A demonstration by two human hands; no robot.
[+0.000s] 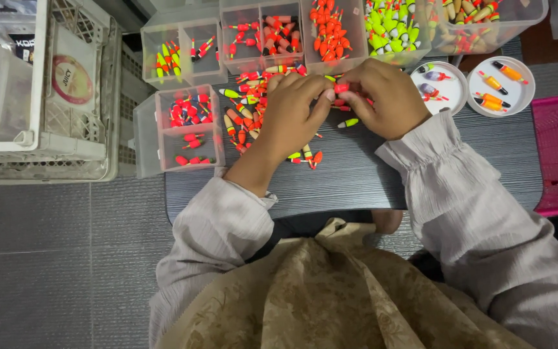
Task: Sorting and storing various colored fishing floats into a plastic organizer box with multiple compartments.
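Head view — both hands [340, 103] pinching red float [341, 87]; round red-ringed label [72, 79] on crate, left.

Pale grey crinkled gathered-cuff sleeves [479, 213]

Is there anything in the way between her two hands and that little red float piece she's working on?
Nothing visible. The left hand and the right hand both pinch the small red float directly at their fingertips, above the dark table. The loose pile of floats lies beside and under the left hand, not between.
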